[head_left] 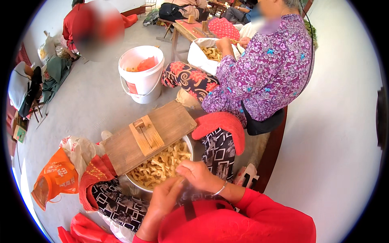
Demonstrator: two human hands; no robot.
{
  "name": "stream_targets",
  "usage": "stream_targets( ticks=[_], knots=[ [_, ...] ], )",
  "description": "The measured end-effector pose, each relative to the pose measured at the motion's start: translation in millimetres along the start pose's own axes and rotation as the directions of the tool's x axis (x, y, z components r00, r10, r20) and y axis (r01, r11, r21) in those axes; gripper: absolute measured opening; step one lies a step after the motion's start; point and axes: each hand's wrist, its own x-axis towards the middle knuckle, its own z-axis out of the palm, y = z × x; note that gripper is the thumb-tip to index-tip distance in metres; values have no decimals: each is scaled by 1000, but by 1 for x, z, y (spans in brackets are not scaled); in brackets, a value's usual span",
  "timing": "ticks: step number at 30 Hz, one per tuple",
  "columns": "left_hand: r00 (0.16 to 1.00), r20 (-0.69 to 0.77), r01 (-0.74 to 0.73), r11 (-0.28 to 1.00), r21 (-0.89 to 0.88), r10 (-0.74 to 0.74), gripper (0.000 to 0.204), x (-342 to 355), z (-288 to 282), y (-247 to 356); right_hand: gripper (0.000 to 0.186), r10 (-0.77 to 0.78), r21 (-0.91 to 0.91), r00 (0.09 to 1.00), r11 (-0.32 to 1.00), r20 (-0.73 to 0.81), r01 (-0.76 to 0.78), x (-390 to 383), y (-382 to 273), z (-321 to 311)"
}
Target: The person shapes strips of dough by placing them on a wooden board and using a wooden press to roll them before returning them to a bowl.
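Observation:
Below me, my left hand (pixel 166 196) and my right hand (pixel 194 174) meet over the near edge of a metal basin (pixel 188 141) full of pale yellow, knobbly pieces (pixel 158 166). Both have closed fingers at one small item, too hidden to name. A silver bangle (pixel 219 188) is on my right wrist. A wooden board (pixel 115 156) lies across the basin's far part, carrying a small slotted wooden block (pixel 146 135). Red cloth pads (pixel 219 119) cover my patterned knees.
A co-worker in purple floral clothes (pixel 267 69) handles similar pieces in a white sack (pixel 196 60) at upper right. A white bucket (pixel 144 91) stands ahead. Orange bag (pixel 54 180) at left, white wall (pixel 340 121) at right. Other people sit farther back near a wooden bench (pixel 182 28).

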Motion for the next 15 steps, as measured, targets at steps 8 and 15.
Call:
stream_targets(
  ticks=[8, 15],
  knots=[
    [982, -40, -157, 923, 351, 183, 21, 15, -38, -4, 28, -67, 133, 852, 991, 519, -4, -5, 43, 23],
    [952, -267, -113, 983, 144, 149, 23, 32, -46, -27, 14, -109, 500, 964, 866, 242, -28, -4, -43, 4]
  ],
)
